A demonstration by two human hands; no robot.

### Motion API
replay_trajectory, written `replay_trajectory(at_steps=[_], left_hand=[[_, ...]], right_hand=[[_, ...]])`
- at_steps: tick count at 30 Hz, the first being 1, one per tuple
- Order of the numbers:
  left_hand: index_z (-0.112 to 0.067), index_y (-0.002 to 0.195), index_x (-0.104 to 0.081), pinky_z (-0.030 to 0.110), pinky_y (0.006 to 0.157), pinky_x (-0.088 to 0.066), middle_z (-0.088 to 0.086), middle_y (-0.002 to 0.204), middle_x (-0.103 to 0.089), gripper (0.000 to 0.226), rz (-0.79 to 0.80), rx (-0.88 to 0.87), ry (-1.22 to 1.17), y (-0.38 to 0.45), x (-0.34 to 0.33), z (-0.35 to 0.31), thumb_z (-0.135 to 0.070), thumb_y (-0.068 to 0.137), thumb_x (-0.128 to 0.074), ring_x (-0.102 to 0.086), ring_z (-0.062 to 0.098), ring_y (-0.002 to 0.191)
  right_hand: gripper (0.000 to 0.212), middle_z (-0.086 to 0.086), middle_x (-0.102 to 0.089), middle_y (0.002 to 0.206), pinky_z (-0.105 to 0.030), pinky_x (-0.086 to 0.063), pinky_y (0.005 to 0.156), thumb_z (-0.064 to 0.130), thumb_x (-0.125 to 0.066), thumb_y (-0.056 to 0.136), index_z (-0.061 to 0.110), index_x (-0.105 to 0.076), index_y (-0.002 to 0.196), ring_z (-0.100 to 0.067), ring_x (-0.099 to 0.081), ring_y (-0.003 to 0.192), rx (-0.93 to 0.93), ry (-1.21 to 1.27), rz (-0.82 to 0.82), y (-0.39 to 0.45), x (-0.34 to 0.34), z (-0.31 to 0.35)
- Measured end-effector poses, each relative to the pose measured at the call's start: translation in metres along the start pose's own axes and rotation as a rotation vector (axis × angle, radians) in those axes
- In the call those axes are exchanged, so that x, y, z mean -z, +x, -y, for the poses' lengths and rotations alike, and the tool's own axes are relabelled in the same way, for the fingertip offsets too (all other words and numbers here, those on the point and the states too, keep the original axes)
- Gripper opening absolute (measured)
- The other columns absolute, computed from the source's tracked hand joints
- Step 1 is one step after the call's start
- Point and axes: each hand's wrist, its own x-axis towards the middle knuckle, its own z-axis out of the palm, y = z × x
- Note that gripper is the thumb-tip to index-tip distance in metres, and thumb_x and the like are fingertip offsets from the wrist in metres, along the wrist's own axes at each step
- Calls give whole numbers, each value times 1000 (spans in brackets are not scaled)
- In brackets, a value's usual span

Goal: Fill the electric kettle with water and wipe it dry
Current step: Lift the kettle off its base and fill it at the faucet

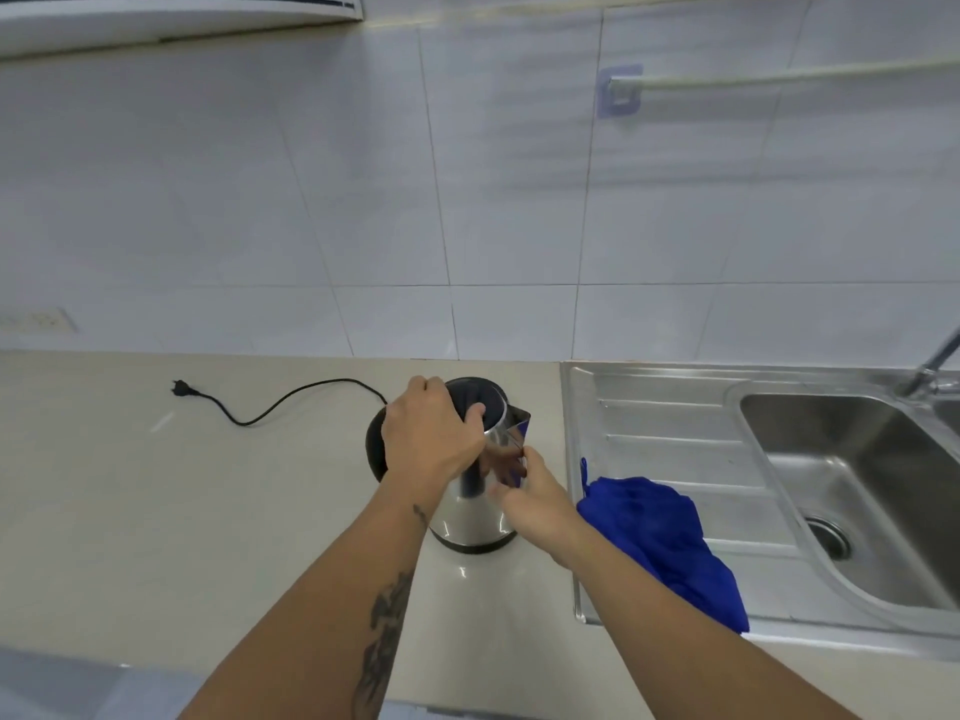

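Gripping kettle w/ both hands

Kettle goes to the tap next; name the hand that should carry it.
Left hand: it likely already grips the steel electric kettle at its black handle; right hand only touches the side.

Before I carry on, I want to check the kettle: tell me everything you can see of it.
The kettle stands upright on the pale counter, just left of the sink's draining board. Its body looks like shiny steel, widening toward a dark band at the bottom, with a black lid, a black handle and a pointed spout facing the sink. The left hand grips the top of the handle, thumb on the lid; the right hand touches the steel side. A black base sits behind it.
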Motion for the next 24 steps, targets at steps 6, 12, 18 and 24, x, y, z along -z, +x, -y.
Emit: replay_trajectory(at_steps=[6,12,18,24], left_hand=[[-10,92,-60,35,71,-45,5,91,-59,46,-8,-84,65,7,0,9,-55,83,-50,-59,27,82],[-20,70,-64,27,62,-42,-6,69,-65,40,-49,93,-332,17,10,23,-56,79,-49,-61,18,74],[-20,88,-68,18,78,-46,5,110,-68,21,234,507,-1192,24,39,64,-38,91,-58,-65,0,91],[-14,136,-50,67,114,1,15,153,-36,81,828,743,-1271,30,20,135,-64,73,-60,-16,43,147]], right_hand=[[62,10,-54,141,-26,-42,93,17,-65,96,28,-36,150,-6,-50,115,1,3,25,-5,2,-3],[72,8,-49,145,-37,-43,105,18,-67,95,32,-28,154,-11,-48,126,-22,-15,56,-7,2,-1],[54,12,-56,116,-33,-45,95,15,-66,95,34,-38,138,-13,-53,110,-79,-9,-2,0,-1,1],[75,0,-53,135,-40,-45,96,10,-73,91,31,-34,151,-24,-53,124,-127,52,-56,14,-11,-8]])
